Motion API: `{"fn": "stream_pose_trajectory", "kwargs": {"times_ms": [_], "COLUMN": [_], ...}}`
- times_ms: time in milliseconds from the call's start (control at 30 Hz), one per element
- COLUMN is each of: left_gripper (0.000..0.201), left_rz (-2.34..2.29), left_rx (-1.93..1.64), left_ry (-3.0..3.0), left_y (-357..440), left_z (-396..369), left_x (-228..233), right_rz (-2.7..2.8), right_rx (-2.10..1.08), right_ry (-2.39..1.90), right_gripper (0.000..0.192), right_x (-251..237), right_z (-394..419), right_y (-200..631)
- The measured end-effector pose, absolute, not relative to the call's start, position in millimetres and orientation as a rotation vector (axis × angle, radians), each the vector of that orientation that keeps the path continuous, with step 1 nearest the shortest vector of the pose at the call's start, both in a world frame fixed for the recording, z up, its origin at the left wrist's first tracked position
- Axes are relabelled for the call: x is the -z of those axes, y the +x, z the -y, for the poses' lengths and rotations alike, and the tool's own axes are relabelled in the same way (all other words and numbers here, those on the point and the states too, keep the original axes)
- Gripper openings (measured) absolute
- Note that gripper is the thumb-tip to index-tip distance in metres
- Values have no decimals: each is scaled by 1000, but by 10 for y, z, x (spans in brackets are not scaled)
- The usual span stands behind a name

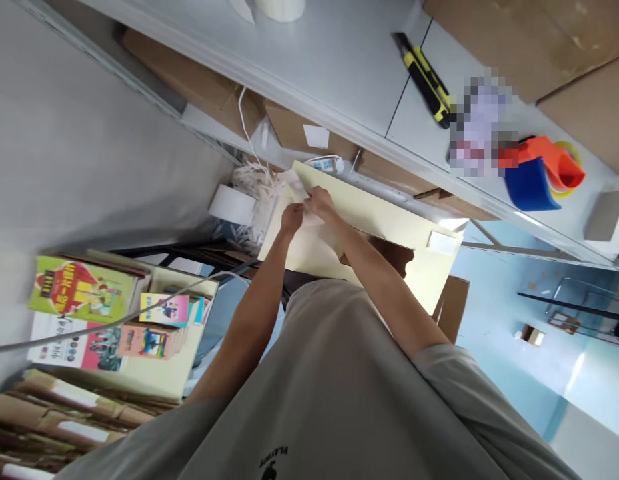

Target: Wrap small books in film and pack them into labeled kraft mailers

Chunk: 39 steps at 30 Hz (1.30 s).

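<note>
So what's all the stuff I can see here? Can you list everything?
Pale sheet: one, cream-yellow, under the hands, below the table edge.
White paper scrap: one, white, at the fingertips of both hands.
Shredded paper: one pile, white, left of the hands.
Paper roll: one, white, beside the shreds.
Utility knife: one, yellow and black, on the grey table.
Tape dispenser: one, orange and blue, on the table.
Cardboard boxes: several, brown, under the table.
Books: several, colourful, stacked lower left.
Power strip: one, white, near the sheet.
Left hand: on the scrap.
Right hand: on the scrap.
</note>
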<state>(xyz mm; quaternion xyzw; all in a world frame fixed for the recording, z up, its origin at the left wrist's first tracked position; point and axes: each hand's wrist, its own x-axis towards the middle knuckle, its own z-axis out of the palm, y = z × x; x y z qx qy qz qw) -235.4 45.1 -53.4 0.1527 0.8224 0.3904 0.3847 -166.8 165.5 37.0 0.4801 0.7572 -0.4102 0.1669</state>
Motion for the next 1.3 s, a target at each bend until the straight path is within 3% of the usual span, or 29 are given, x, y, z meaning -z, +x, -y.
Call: {"fn": "stream_pose_trajectory", "kwargs": {"times_ms": [100,333,533,733,833,900,1033,1300], "left_gripper": [8,49,56,37,19,13,18,25], "left_rz": [-2079,-1484,-1683,-1647,-1598,-1585,-1569,-1665], "left_rx": [-1156,-1389,-1385,-1268,-1090,-963,-820,-514], "left_ry": [295,537,902,1554,1769,1843,1897,1892], "left_y": [-2460,-2354,-1860,-1471,-1253,-1100,-884,-790], "left_z": [-397,-467,-586,-556,-585,-612,-620,-469], "left_x": [286,-587,-1195,-1583,-1625,-1594,-1442,-1010], "right_rz": [-2258,-2042,-1843,-2217,-2672,-2892,-3037,-2866], "right_rx": [1340,2557,2874,2571,2154,1785,1234,806], "right_ry": [1404,1492,1701,1941,1913,1829,1612,1478], "right_gripper": [17,61,72,79,82,68,40,35], "right_x": [-596,-1229,-1441,-1440,-1503,-1526,-1424,-1009], "right_z": [-1688,-1658,-1279,-1207,-1266,-1266,-1151,-1023], "right_y": [-1440,-285,462,1336,1688,1824,1926,1871]}}
